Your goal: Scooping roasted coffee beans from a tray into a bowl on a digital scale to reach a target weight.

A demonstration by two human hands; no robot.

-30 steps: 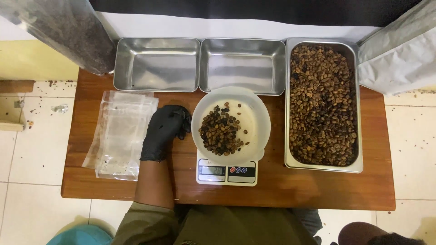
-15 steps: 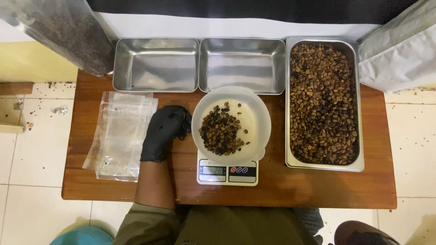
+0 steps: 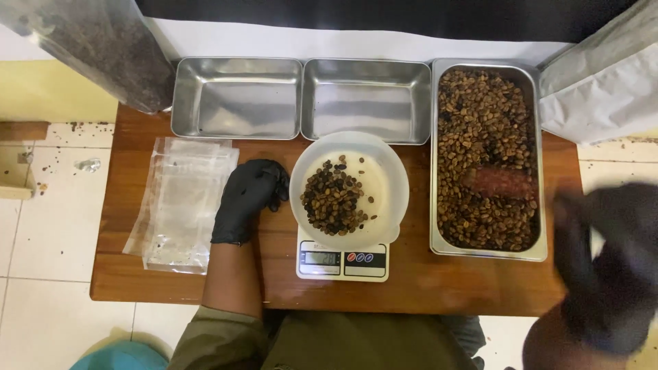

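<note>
My left hand (image 3: 248,199), in a black glove, rests on the wooden table (image 3: 425,288) with its fingers loosely bent just left of a white bowl (image 3: 391,178). It holds nothing. The bowl holds a small heap of coffee beans (image 3: 334,199) and stands on a white digital scale (image 3: 343,260). My right hand (image 3: 603,260), also in a black glove, is a blur at the lower right, off the table's right end. Its fingers and anything in them cannot be made out. Beside it is a long steel tray (image 3: 483,252) full of coffee beans.
Two steel trays (image 3: 236,130) (image 3: 367,136) with nothing in them stand at the back. A stack of clear plastic bags (image 3: 178,205) lies on the table's left part. A reddish blurred shape (image 3: 497,181) lies over the beans in the long tray. Large sacks (image 3: 603,82) (image 3: 103,48) flank the table.
My right hand has come into view at the lower right, blurred by motion. A reddish shape now shows over the long tray's beans. The left hand and bowl have not moved.
</note>
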